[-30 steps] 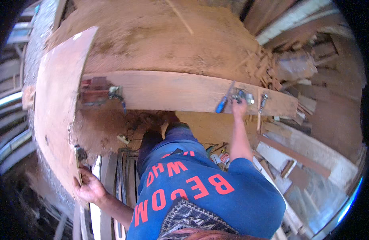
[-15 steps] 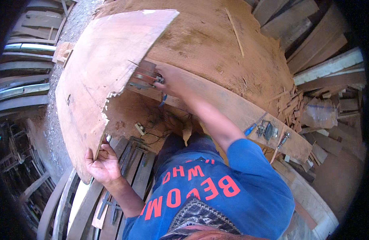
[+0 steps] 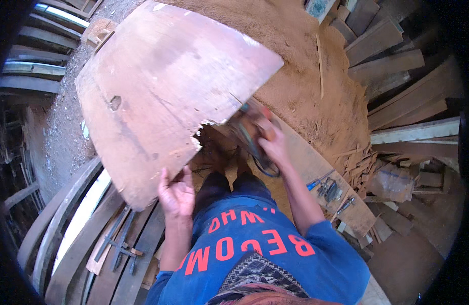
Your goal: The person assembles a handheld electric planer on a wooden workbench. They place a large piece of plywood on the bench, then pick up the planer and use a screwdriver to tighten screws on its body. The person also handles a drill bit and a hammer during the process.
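A large pale plywood panel [image 3: 158,91] with a broken, splintered notch in its near right edge fills the upper left. Its near corner is gripped by my left hand [image 3: 176,195], palm up, fingers closed at the edge. Beyond the notch, my right hand [image 3: 273,145] is closed around a dark hand-held tool [image 3: 247,133] with a reddish part, beside the panel's right edge. Motion smears this tool, so its exact kind is unclear. A dark cord loop hangs under it. Below the tool runs a long wooden plank [image 3: 308,157].
Screwdriver with blue handle [image 3: 313,184] and small metal parts [image 3: 330,191] lie on the plank. Sawdust [image 3: 305,66] covers the ground beyond. Stacked boards [image 3: 407,101] line the right; metal clamps [image 3: 121,249] rest on planks at lower left. Wood scraps [image 3: 357,165] are heaped at right.
The panel has shifted right and tipped to show more of its face. My left hand moved right with it. My right hand came away from beneath the panel's edge, moving right with the dark tool.
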Action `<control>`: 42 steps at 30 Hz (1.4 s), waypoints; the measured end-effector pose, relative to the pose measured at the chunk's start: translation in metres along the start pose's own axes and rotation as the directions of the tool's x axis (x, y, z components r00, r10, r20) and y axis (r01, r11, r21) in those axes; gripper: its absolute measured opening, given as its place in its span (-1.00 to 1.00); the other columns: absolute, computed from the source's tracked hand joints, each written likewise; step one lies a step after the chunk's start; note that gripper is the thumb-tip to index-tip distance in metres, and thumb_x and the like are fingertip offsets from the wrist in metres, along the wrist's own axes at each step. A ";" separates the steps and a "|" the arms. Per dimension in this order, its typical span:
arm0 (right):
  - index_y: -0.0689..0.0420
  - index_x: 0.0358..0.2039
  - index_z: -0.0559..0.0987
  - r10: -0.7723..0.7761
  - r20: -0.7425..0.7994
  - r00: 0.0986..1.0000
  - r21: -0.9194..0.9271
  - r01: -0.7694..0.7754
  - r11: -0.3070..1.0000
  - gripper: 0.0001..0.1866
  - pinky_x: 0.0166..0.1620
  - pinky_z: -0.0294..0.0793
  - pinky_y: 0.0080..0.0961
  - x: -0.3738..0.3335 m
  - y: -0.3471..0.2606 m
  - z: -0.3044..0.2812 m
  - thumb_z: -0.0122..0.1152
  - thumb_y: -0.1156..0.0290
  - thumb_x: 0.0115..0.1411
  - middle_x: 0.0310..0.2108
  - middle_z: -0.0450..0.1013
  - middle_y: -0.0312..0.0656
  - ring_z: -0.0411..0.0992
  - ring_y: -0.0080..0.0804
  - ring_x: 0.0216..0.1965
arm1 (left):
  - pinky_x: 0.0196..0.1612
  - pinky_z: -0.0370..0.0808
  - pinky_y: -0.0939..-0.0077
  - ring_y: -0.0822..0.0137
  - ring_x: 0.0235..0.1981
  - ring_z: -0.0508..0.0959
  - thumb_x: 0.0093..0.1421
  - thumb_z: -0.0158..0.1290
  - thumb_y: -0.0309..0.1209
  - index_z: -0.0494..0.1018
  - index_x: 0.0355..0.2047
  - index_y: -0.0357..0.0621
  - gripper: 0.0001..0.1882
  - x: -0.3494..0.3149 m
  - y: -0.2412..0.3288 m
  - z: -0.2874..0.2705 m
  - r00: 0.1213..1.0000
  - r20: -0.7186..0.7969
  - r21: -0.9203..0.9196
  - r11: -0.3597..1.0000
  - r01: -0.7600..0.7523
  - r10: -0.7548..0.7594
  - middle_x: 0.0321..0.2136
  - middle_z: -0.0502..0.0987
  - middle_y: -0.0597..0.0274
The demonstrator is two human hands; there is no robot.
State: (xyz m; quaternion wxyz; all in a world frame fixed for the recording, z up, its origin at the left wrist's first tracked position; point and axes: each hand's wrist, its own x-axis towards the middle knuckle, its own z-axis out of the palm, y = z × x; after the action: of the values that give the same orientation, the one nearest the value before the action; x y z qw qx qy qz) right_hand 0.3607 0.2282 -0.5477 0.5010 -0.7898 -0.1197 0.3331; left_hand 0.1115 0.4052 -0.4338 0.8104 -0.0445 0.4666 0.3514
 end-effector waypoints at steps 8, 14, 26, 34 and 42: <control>0.25 -0.09 0.56 0.301 -0.293 0.907 -0.068 -0.334 0.940 -0.58 0.01 0.41 -0.42 -0.101 0.014 -0.146 0.36 0.42 0.01 -0.13 0.51 -0.18 0.46 -0.41 -0.11 | -0.07 0.63 0.32 0.05 -0.08 0.57 0.31 0.07 -0.16 0.32 0.01 -0.27 -0.55 0.140 -0.126 -0.084 0.968 -0.120 0.034 0.974 0.224 -0.218 -0.12 0.50 -0.08; 0.23 -0.06 0.53 0.031 -0.201 0.979 -0.163 -0.065 0.985 -0.63 -0.21 0.44 -0.55 -0.084 0.015 -0.163 0.30 0.50 0.09 -0.31 0.50 -0.32 0.44 -0.55 -0.34 | -0.48 0.50 0.59 0.37 -0.44 0.57 0.24 0.12 0.01 0.42 -0.24 -0.09 -0.59 0.203 -0.168 -0.123 0.951 -0.200 0.106 0.960 0.259 -0.234 -0.41 0.54 0.22; 0.27 -0.01 0.54 0.027 0.182 0.983 -0.133 -0.003 0.991 -0.62 -0.07 0.43 -0.51 0.042 -0.076 -0.034 0.26 0.53 0.12 -0.19 0.54 -0.26 0.46 -0.51 -0.18 | -0.45 0.51 0.57 0.47 -0.49 0.54 0.26 0.13 -0.08 0.48 -0.15 -0.10 -0.63 0.170 -0.157 -0.163 0.965 -0.111 0.704 0.666 0.246 -0.238 -0.43 0.55 0.31; 0.18 -0.06 0.58 -0.181 0.370 0.911 -0.079 0.225 0.971 -0.67 -0.35 0.40 -0.59 0.149 -0.080 0.074 0.28 0.50 0.11 -0.32 0.53 -0.37 0.40 -0.63 -0.41 | -0.60 0.41 0.49 0.39 -0.61 0.47 0.18 -0.06 -0.42 0.53 -0.29 -0.18 -0.81 0.142 -0.052 -0.282 0.853 -0.500 0.651 0.714 0.257 0.149 -0.46 0.59 0.19; 0.17 -0.28 0.60 -0.241 0.360 0.901 -0.019 0.266 0.964 -0.86 -0.55 0.29 -0.64 0.168 -0.065 0.109 0.29 0.47 0.12 -0.56 0.45 -0.37 0.32 -0.63 -0.63 | 0.23 0.28 0.15 0.06 0.19 0.36 0.23 0.14 -0.05 -0.16 0.42 -0.04 -0.06 0.188 0.027 -0.210 0.856 -0.037 0.789 0.541 -0.293 0.516 0.25 0.26 -0.11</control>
State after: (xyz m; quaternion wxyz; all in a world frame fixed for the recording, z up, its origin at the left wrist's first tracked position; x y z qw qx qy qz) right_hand 0.4256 0.4245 -0.5892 0.4831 -0.7109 -0.3210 0.3978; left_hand 0.0028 0.4406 -0.6926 0.5773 0.3626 0.6707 0.2924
